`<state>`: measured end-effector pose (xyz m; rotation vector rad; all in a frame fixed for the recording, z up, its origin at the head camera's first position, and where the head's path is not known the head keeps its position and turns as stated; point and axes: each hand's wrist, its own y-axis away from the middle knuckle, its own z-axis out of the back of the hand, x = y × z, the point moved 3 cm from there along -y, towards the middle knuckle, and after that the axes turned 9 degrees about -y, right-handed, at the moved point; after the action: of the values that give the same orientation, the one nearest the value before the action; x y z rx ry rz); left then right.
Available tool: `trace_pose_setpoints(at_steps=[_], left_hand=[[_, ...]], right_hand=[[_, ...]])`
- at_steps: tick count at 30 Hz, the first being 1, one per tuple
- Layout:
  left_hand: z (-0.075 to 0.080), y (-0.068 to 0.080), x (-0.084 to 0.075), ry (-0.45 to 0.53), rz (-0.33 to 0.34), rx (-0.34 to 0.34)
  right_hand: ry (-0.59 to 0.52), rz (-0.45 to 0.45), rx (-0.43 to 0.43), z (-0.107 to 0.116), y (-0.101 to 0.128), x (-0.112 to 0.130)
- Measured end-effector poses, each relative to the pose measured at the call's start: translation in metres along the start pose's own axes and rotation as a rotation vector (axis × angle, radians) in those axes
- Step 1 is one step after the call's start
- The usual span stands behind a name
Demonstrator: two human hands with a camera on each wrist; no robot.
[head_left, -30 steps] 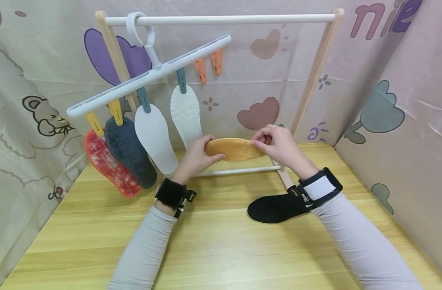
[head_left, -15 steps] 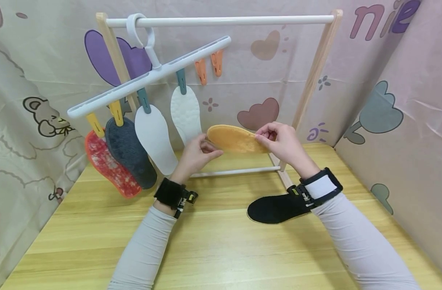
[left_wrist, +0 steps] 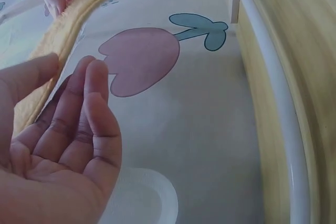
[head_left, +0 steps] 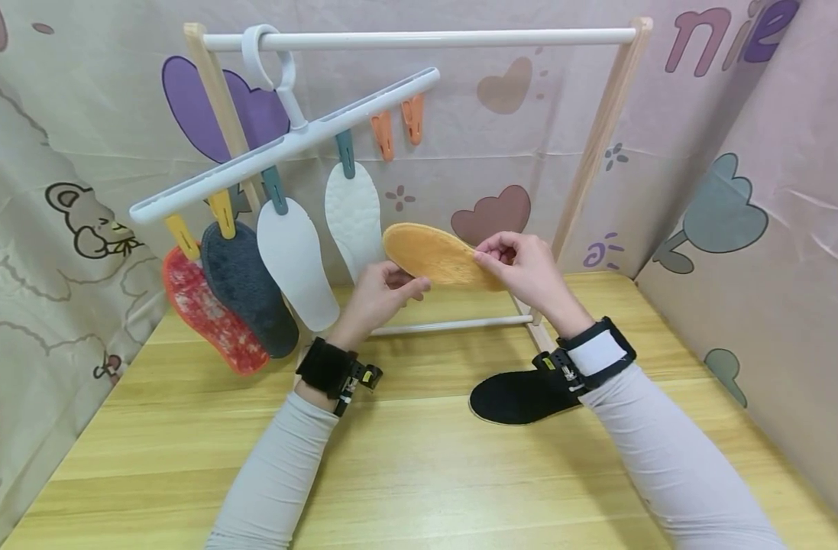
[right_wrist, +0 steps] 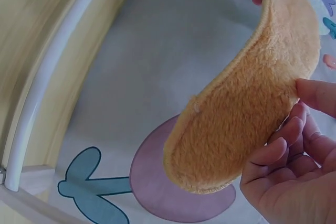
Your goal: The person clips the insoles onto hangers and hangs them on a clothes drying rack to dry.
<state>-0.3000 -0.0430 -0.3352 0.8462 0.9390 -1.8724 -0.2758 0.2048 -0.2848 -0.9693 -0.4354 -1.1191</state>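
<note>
A furry orange-tan insole [head_left: 435, 256] is held up in front of the drying rack, its rounded left end raised. My right hand [head_left: 522, 263] pinches its edge; in the right wrist view the thumb [right_wrist: 315, 95] lies on the fluffy side and the fingers curl underneath. My left hand [head_left: 380, 298] is at the insole's lower left edge, thumb and fingers apart and loosely bent. In the left wrist view a gap shows between left thumb and fingertips, with the insole [left_wrist: 44, 51] passing behind the thumb.
From a white hanger [head_left: 288, 141] on the rack bar [head_left: 419, 40] hang a red insole [head_left: 208, 313], a dark grey insole [head_left: 250, 294] and two white insoles [head_left: 298, 260], clipped by pegs. Two orange pegs [head_left: 383, 136] hold nothing. A black insole [head_left: 518, 397] lies on the wooden table.
The insole's left end has risen and tilted up, moving out of the left hand's grip. The left hand's fingers have loosened. The right hand keeps its pinch.
</note>
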Motion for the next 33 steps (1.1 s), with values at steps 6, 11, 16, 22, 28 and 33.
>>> trace_pose_setpoints(at_steps=[6, 11, 16, 22, 28, 33], left_hand=[[0.004, 0.0, -0.001, 0.017, -0.013, -0.045], [0.007, 0.0, -0.002, 0.024, -0.021, -0.074], [0.011, 0.0, -0.002, 0.033, -0.02, -0.113], [0.015, 0.0, -0.001, 0.083, 0.003, -0.154], [0.018, 0.001, -0.002, 0.109, 0.025, -0.183], [0.02, 0.001, -0.002, 0.115, 0.052, -0.207]], right_hand=[[-0.02, -0.011, 0.016, -0.005, -0.002, 0.0], [-0.033, -0.011, 0.02, -0.009, -0.003, 0.001], [-0.018, -0.018, 0.034, -0.012, -0.004, 0.002], [-0.011, -0.039, 0.072, -0.017, -0.006, 0.0], [-0.004, -0.048, 0.109, -0.024, -0.006, 0.001], [-0.001, -0.05, 0.118, -0.029, -0.006, 0.0]])
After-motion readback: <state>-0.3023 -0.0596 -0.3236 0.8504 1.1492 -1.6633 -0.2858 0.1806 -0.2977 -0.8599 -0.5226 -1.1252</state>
